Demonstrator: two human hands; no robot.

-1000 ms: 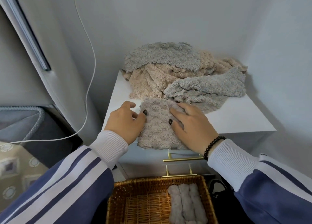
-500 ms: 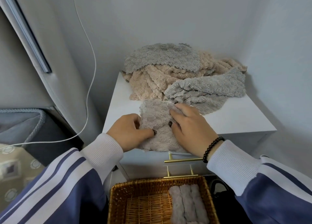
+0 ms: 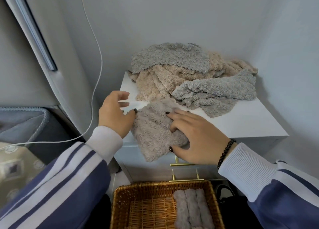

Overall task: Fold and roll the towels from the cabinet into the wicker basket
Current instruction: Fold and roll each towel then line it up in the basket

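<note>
On top of the white cabinet surface (image 3: 241, 123), set in a corner of pale grey walls (image 3: 189, 18), lies a taupe fluffy towel (image 3: 155, 130), partly folded, its lower end hanging over the front edge. Right hand (image 3: 195, 139) rests on the towel's right side, fingers (image 3: 174, 115) spread and slightly bent, thumb curled round the towel's lower right edge; dark nail polish, black bead bracelet (image 3: 226, 152) at the wrist. Left hand (image 3: 115, 115) at the towel's left edge, blurred; thumb tip touches the towel, other fingers loosely spread over bare surface. Can't tell if it pinches anything.

Behind the towel, a loose pile: beige ribbed towels (image 3: 165, 84), a grey scalloped towel (image 3: 169, 58) on top at the back, another grey fluffy towel (image 3: 215, 92) at the right front, just touching the taupe one.

Below the surface edge, gold bar drawer handles (image 3: 185, 178) on the cabinet front. Below those, a brown wicker basket (image 3: 146, 190) with rolled taupe towels (image 3: 191, 209) lying side by side in its right part.

Left: white cable (image 3: 98, 59) hangs down the wall and trails off left. Grey quilted cushion with corded edge (image 3: 22, 123) lower left, patterned beige fabric (image 3: 12, 165) under it. Both sleeves navy with white stripes and white ribbed cuffs (image 3: 248, 168).

No readable writing or labels.
</note>
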